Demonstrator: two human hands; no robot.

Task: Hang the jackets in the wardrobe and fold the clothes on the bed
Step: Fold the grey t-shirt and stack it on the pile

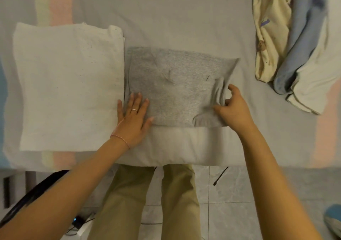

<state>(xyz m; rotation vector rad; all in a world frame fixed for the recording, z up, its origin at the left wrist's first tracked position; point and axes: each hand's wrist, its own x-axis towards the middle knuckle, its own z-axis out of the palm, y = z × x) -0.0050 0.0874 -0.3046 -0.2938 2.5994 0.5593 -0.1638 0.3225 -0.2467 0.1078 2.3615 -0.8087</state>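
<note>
A grey garment (175,84) lies partly folded into a rectangle on the bed, near its front edge. My left hand (133,118) presses flat on the garment's near left corner, fingers straight. My right hand (234,106) pinches a bunched fold at the garment's right edge. To the left, touching the grey piece, lies a folded white garment (70,88), flat and square.
A heap of unfolded clothes, cream (271,33), blue (299,42) and white (313,70), lies at the bed's right. The pale bedsheet (175,18) stretches behind. Below the bed edge are my legs in khaki trousers (147,202), tiled floor and cables (79,223) at the lower left.
</note>
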